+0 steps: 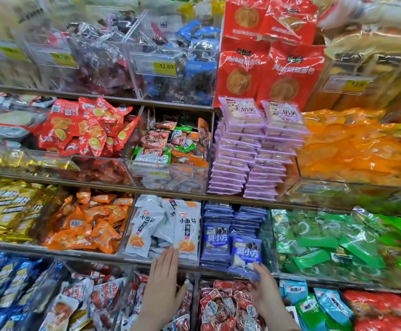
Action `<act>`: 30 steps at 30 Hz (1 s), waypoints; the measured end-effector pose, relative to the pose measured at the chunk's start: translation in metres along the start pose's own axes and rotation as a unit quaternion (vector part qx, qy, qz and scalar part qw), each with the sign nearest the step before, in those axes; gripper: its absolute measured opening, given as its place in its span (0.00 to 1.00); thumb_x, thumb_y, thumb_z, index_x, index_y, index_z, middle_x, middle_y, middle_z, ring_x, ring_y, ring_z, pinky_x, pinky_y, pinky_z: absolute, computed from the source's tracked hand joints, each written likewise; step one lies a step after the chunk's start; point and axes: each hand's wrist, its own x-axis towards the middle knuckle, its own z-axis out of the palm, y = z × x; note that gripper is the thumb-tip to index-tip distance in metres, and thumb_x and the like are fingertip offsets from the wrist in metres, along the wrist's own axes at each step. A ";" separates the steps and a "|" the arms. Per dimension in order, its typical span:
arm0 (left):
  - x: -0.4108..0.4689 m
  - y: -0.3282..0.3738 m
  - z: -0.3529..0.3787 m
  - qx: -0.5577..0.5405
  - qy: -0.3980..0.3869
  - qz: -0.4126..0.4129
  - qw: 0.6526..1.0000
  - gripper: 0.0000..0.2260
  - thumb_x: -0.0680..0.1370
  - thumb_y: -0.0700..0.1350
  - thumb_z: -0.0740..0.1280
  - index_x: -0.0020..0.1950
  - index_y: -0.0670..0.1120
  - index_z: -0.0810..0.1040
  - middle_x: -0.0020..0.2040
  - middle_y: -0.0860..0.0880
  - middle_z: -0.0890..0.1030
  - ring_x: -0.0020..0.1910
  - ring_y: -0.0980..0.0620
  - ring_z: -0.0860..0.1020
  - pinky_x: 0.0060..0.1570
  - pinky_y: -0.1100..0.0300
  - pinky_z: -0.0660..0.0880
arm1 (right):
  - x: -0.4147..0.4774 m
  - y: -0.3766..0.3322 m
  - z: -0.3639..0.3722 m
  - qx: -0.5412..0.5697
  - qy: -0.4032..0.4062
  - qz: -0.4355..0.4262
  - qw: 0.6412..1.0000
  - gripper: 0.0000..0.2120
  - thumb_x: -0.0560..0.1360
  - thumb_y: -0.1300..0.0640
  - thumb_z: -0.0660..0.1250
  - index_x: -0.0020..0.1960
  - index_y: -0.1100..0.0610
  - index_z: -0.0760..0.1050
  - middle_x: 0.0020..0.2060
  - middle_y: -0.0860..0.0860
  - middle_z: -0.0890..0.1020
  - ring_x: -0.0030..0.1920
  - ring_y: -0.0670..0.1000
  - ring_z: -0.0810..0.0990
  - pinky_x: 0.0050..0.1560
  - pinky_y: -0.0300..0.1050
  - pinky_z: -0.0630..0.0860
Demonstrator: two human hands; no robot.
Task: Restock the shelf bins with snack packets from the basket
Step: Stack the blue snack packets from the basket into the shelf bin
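Progress is looking partial, and one packet is going in at this moment. The right hand (264,291) is pinching a single blue packet (245,255) by its lower edge, with the fingers curled round the bottom corner. It is holding the packet upright against the front of the blue stack (218,232). The packet is leaning on the right-hand column of that stack and is not lying flat on it. I am therefore judging it as being placed rather than already shelved.

Just left of the blue stack, the left hand (163,278) is lying flat with its fingers straight and close together and its thumb spread out. Its fingertips are touching the bottom of the white packets (171,225) in the neighbouring bin, and it is gripping nothing.

The blue stack is already rising in two columns towards the shelf above it, so that bin is looking close to full. The bins around it are looking well filled too. Green packets (326,240) are heaping up to the right of the blue stack. Pale purple packets (249,158) are piling up in neat columns above it. Red packets (223,304) are lying loose below it.

The basket is not showing anywhere in view, so I cannot tell how many packets are waiting or which bins are left to fill. Releasing the blue packet is what is left of this step.
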 end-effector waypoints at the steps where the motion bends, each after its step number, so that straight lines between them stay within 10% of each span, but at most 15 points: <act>1: -0.002 0.000 0.001 0.012 -0.013 0.003 1.000 0.39 0.79 0.62 0.34 0.70 0.39 0.70 0.70 0.43 0.72 0.72 0.46 0.62 0.73 0.54 0.40 | 0.005 -0.002 -0.001 -0.006 0.018 0.008 1.000 0.16 0.77 0.59 0.64 0.65 0.59 0.71 0.49 0.51 0.76 0.41 0.50 0.73 0.41 0.45 0.71; 8: -0.003 -0.008 0.013 0.030 -0.009 -0.002 1.000 0.38 0.79 0.61 0.36 0.71 0.39 0.69 0.71 0.43 0.70 0.76 0.55 0.36 0.71 0.54 0.46 | 0.017 0.007 0.004 0.102 0.036 0.041 0.993 0.19 0.81 0.58 0.59 0.70 0.62 0.67 0.71 0.59 0.67 0.69 0.54 0.70 0.53 0.37 0.76; 11: -0.004 -0.010 0.017 0.042 0.023 0.012 0.999 0.34 0.80 0.60 0.40 0.71 0.38 0.68 0.72 0.43 0.68 0.77 0.54 0.37 0.71 0.54 0.46 | 0.019 0.007 0.004 0.124 0.050 0.043 0.990 0.19 0.79 0.60 0.61 0.69 0.63 0.68 0.64 0.59 0.73 0.66 0.53 0.72 0.67 0.44 0.70; 14: 0.000 -0.011 0.023 0.060 0.059 0.026 0.996 0.32 0.74 0.57 0.61 0.71 0.38 0.69 0.71 0.42 0.70 0.77 0.53 0.38 0.71 0.53 0.47 | 0.026 0.016 0.000 -0.053 0.072 0.028 0.996 0.08 0.78 0.64 0.61 0.55 0.64 0.74 0.43 0.58 0.78 0.50 0.52 0.79 0.59 0.47 0.75; 17: 0.001 -0.013 0.027 0.065 0.073 0.034 0.995 0.39 0.65 0.57 0.73 0.70 0.37 0.70 0.70 0.42 0.71 0.77 0.52 0.39 0.71 0.52 0.48 | 0.032 0.021 0.000 -0.426 -0.001 -0.059 0.903 0.08 0.78 0.62 0.57 0.50 0.54 0.74 0.40 0.51 0.79 0.35 0.47 0.76 0.36 0.37 0.71; 21: 0.000 -0.013 0.032 0.082 0.076 0.037 0.993 0.46 0.58 0.57 0.79 0.69 0.36 0.70 0.69 0.41 0.72 0.77 0.51 0.39 0.71 0.52 0.48 | 0.039 0.007 0.017 -0.677 -0.109 -0.087 0.723 0.16 0.79 0.64 0.55 0.61 0.55 0.76 0.56 0.51 0.79 0.45 0.47 0.79 0.43 0.40 0.74; 30: -0.001 -0.010 0.030 0.108 0.050 0.029 0.993 0.51 0.53 0.61 0.76 0.70 0.37 0.68 0.69 0.41 0.72 0.77 0.49 0.39 0.70 0.51 0.48 | 0.057 -0.016 0.031 -0.729 -0.151 -0.091 0.662 0.20 0.80 0.61 0.53 0.71 0.55 0.65 0.61 0.56 0.76 0.33 0.44 0.70 0.27 0.34 0.64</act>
